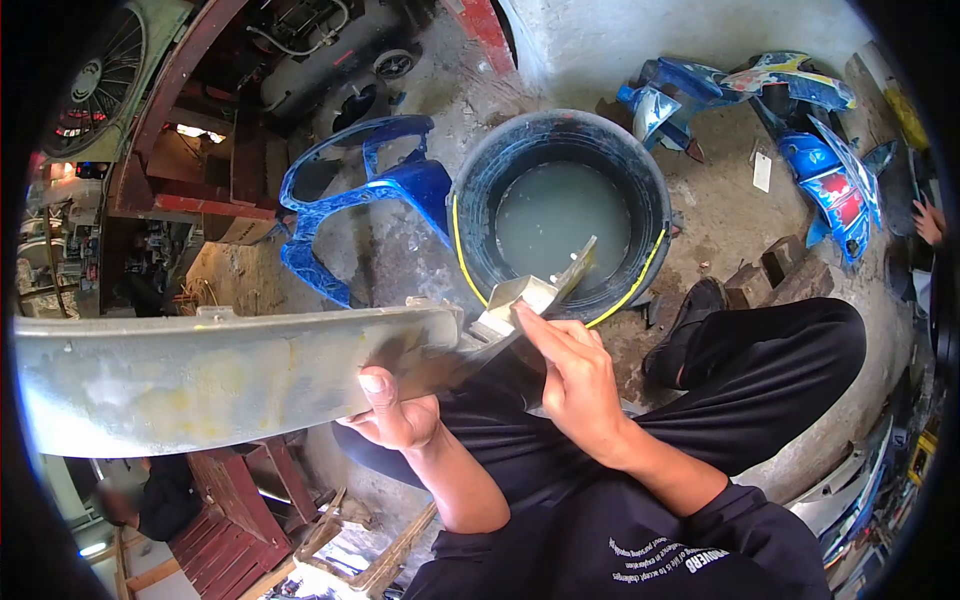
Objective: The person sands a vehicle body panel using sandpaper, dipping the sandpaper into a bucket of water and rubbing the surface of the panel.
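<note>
Far to the left of the grip, beyond the panel, stands a spoked wheel (90,80). Nearer, on the left and behind the hands, is a red wooden bench (225,505). From there the long grey panel (235,385) runs rightward into the grip, its face smudged and patchy. Past it, ahead and left, a blue plastic frame (370,195) rests on the floor. The left hand (405,422) grips the panel's lower edge, thumb lying along the face, fingers hidden behind. Straight ahead of the grip is a black bucket (560,140) of cloudy water (560,215); the panel's narrow end overlaps its near rim in view, though contact is unclear. The right hand (575,385) is partly curled, its forefinger against the boxy end; whether it pinches anything cannot be told. Right of the grip come a dark shoe (690,325), wooden blocks (775,270), blue plastic parts (830,180) and, at the far edge, another person's hand (929,222).
</note>
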A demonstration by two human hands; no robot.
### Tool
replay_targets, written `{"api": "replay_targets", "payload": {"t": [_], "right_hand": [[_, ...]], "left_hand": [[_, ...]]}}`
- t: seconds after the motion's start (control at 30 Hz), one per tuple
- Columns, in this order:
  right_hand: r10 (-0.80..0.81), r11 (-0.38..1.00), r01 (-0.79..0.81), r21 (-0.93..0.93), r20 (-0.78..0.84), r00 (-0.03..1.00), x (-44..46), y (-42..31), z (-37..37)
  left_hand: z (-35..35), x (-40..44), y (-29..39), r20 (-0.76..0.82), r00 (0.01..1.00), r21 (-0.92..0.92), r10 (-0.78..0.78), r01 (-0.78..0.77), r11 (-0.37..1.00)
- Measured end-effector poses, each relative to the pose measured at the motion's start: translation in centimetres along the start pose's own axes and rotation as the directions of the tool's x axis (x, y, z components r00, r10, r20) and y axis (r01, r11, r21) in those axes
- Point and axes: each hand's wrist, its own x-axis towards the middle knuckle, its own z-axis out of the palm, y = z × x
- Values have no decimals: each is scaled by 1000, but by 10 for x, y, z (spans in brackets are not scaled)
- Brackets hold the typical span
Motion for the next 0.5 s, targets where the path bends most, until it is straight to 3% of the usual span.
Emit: {"api": "replay_targets", "payload": {"t": [0.1, 0.3, 0.43, 0.5], "right_hand": [[-1, 999, -1, -38, -28, 1000, -2, 6, 9], [-61, 998, 60, -21, -19, 998, -2, -1, 5], [-21, 988, 6, -156, -97, 995, 0, 19, 19], [7, 993, -16, -115, -80, 997, -4, 8, 18]], "left_hand": [[-2, 2, -3, -86, 996, -29, 17, -19, 999], [2, 3, 1, -99, 995, -24, -21, 19, 1000], [4, 5, -1, -84, 996, 18, 20, -19, 1000], [5, 5, 2, -78, 997, -9, -10, 9, 1000]]}}
